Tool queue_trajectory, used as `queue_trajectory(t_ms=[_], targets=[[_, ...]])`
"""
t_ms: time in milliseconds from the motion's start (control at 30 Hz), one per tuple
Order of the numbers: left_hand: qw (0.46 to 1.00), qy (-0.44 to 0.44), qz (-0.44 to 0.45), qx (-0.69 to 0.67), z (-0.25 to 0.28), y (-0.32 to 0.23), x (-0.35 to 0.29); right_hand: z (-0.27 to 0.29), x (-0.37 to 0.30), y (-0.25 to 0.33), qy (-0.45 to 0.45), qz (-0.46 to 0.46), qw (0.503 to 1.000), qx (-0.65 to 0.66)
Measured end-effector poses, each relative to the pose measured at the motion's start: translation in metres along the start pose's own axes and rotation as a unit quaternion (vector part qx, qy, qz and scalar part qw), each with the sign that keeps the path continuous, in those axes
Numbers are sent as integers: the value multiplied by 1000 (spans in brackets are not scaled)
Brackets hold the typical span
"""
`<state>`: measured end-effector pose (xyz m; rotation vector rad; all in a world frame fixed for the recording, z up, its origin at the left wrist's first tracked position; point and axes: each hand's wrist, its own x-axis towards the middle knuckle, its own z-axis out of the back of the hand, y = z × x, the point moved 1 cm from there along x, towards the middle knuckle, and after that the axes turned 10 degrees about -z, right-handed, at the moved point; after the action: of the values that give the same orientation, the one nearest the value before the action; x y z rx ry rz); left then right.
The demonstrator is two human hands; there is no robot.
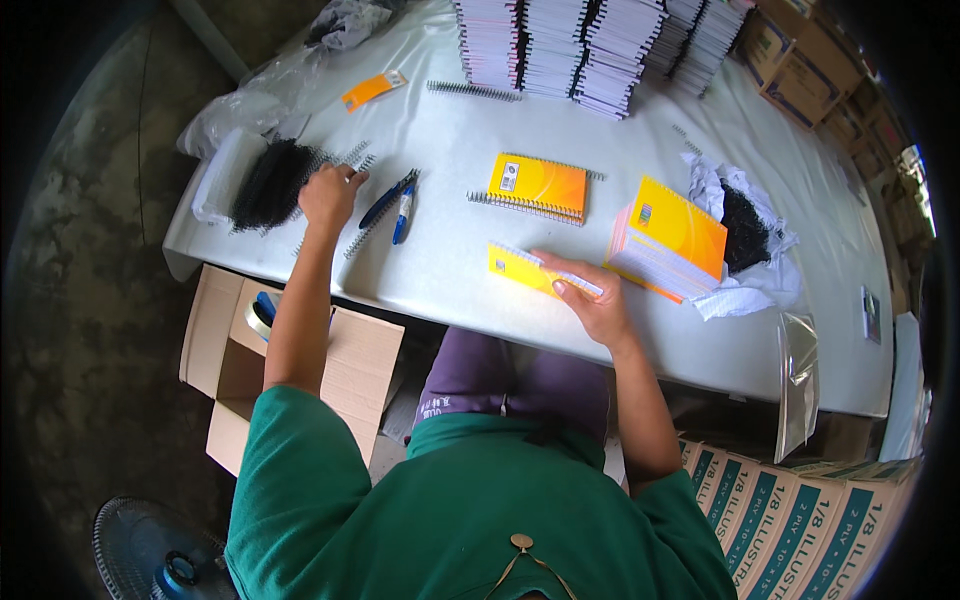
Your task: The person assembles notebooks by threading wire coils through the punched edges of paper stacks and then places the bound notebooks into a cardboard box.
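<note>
My left hand (330, 195) is closed at the right side of a pile of black spiral binding coils (268, 182). Loose coils touch its fingertips, but what it pinches is too small to make out. In my right hand (597, 305), near the table's front edge, is a small yellow notebook (522, 268), tilted, its white page edge up along my fingers. Beyond it lie yellow-orange spiral notebooks (540, 185), with coils along their edges. To the right stands a stack of yellow-covered notebooks (672, 235). Blue pens or tools (402, 213) rest right of my left hand.
Tall stacks of coil-bound books (555, 50) stand at the back. Crumpled white paper (765, 285) holds more black coils (745, 235). A yellow-orange cover (373, 90) lies far left, near plastic wrap (245, 105). Below the table are an open cardboard box (350, 365) and a fan (160, 555).
</note>
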<state>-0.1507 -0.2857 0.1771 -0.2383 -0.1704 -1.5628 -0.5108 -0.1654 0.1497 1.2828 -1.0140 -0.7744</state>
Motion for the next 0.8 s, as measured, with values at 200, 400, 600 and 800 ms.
queue_trajectory(t_ms=[200, 400, 600, 800], targets=[[963, -112, -81, -232, 31, -32, -7, -9, 5, 0, -33, -45, 998, -18], [837, 189, -185, -479, 32, -106, -73, -5, 3, -14, -50, -41, 997, -34], [866, 223, -163, -416, 29, -109, -75, -5, 3, -12, -48, -36, 997, -45], [746, 290, -83, -594, 37, -111, -75, -7, 4, -8, -52, -12, 997, -58]])
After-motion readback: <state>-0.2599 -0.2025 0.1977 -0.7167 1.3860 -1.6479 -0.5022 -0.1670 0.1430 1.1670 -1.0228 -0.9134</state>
